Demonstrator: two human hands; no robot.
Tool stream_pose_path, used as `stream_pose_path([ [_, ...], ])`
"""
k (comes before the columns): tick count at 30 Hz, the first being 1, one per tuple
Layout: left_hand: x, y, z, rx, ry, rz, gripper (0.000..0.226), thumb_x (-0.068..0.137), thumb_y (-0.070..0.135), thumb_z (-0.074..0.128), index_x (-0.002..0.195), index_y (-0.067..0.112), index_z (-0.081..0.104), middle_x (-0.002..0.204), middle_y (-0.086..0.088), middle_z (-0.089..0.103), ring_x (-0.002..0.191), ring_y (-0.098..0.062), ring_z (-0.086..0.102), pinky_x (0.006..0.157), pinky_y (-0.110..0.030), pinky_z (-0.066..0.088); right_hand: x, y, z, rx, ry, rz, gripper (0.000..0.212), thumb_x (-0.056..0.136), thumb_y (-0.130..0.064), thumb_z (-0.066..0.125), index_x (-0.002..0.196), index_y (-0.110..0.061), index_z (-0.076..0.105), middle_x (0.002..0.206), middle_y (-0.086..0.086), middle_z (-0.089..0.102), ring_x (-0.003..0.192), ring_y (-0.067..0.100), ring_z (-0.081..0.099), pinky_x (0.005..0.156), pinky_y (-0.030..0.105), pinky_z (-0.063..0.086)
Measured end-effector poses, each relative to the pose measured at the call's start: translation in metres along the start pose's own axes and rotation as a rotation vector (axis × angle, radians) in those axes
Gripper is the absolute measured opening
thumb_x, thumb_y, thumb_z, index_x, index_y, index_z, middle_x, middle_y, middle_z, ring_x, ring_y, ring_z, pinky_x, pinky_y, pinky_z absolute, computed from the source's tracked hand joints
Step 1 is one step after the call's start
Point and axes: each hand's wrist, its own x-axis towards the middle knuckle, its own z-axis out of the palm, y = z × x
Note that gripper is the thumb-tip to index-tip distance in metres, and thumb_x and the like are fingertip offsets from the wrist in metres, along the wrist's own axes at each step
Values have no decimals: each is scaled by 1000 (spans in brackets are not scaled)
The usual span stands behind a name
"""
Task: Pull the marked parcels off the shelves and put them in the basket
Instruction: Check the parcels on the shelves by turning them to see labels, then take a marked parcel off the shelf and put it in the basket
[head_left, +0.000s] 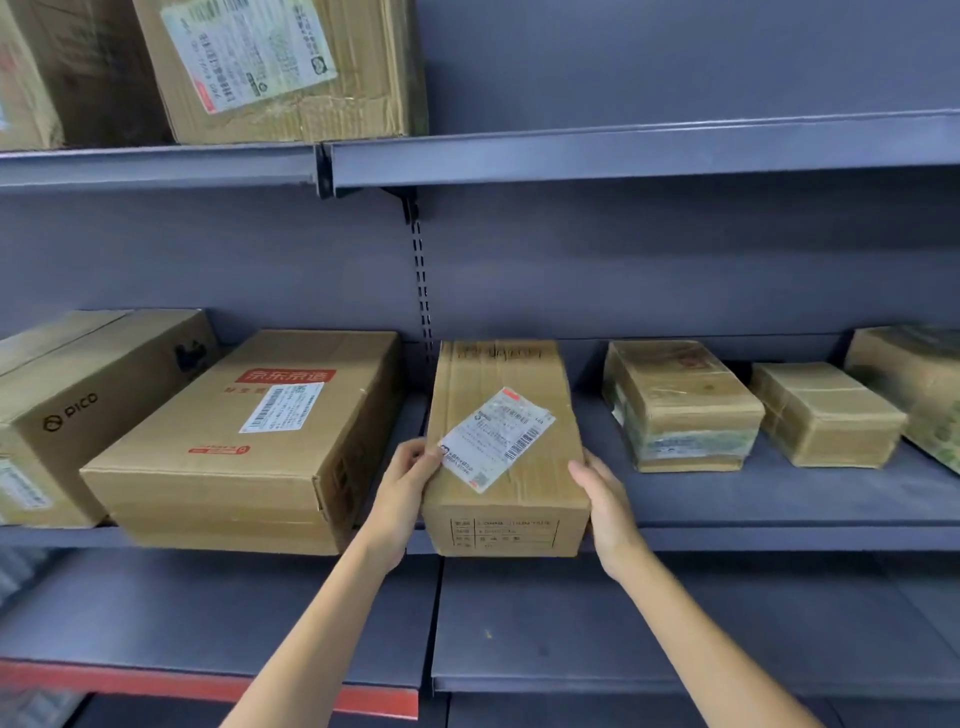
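Both hands gripping narrow parcel (504, 447) on middle shelf (779, 499). Left hand (402, 491) clasping left side, thumb over label corner; right hand (605, 501) pressing right side. Parcel's front end overhanging shelf edge, sitting between big labelled box (249, 441) and taped box (680, 405).

Cardboard parcels, middle shelf (779, 504): six. Cardboard parcels, top shelf (623, 156): two, far left. Hands: two. Shelf tiers visible: four.
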Motion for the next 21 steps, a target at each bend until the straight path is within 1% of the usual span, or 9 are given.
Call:
stream_pose_path([
  [1,-3,-5,1,-12,-5,-40,15,94,38,47,105,33,55,103,1,68,87,-16,64,67,-31,49,-2,2,0,21,-43,28,26,95,-22,43,112,-24,63,104,-5,71,96,7,65,77,24,49],
  [3,-5,-9,1,-37,-4,-67,22,95,40,44,112,33,56,103,3,71,89,-15,66,69,-30,49,-3,2,0,53,-75,52,27,96,-19,40,105,-25,65,103,-7,72,95,5,65,75,19,49],
  [6,-10,-11,-2,-44,-28,-87,28,93,43,46,119,35,54,107,5,71,95,-15,67,73,-33,52,-4,2,-1,69,-101,77,30,96,-17,38,113,-26,60,112,-6,68,101,5,63,83,23,47],
  [8,-16,-12,-4,-52,-72,-100,28,93,41,46,121,40,51,109,5,69,97,-16,66,73,-35,55,-8,1,-2,66,-125,83,33,94,-15,37,120,-26,56,114,-7,67,104,6,61,84,25,46],
  [9,-19,-13,-6,-69,-97,-108,28,94,39,46,121,43,50,110,6,69,97,-17,66,72,-37,56,-12,0,-2,60,-131,84,34,92,-16,40,121,-27,55,113,-8,67,103,6,61,82,24,46],
  [11,-29,-18,-8,-136,-137,-113,30,94,32,47,121,47,49,112,10,68,97,-15,66,74,-44,56,-23,-1,-1,69,-127,86,40,79,-21,46,117,-31,54,109,-11,67,98,3,60,76,21,45],
  [14,-45,-26,-14,-224,-151,-101,38,93,24,50,126,43,47,118,9,66,104,-18,64,81,-51,53,-40,1,3,126,-75,108,53,64,-18,44,114,-33,50,115,-6,61,101,10,55,76,25,41],
  [17,-63,-36,-26,-249,-164,-61,45,90,18,53,131,36,46,122,5,65,108,-18,64,75,-42,55,-63,8,11,146,-47,129,61,59,-13,44,119,-26,47,116,-1,57,99,14,53,69,25,41],
  [21,-87,-53,-46,-275,-169,-41,53,88,4,52,136,25,42,130,-1,59,116,-23,59,86,-38,50,-100,25,22,157,7,155,59,55,-9,43,110,-29,47,110,-4,56,94,12,53,67,27,42],
])
